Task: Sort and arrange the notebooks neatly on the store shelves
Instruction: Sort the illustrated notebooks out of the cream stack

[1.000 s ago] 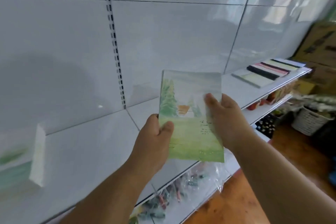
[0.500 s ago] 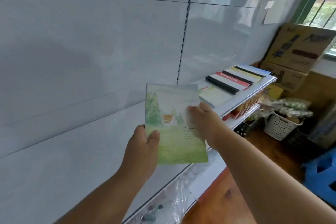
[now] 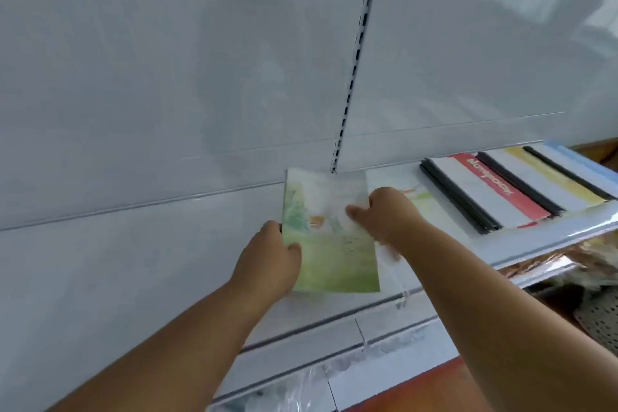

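Head view, green notebook held over white shelf, left edge gripped by left hand, right edge pinched by right hand, striped notebooks laid far right.

The right hand hides the neighbouring notebook's cover art.

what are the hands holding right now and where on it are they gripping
Both hold one green landscape-cover notebook. The left hand grips its left edge, thumb on the cover; the right hand takes its grip at the right edge, near the top.
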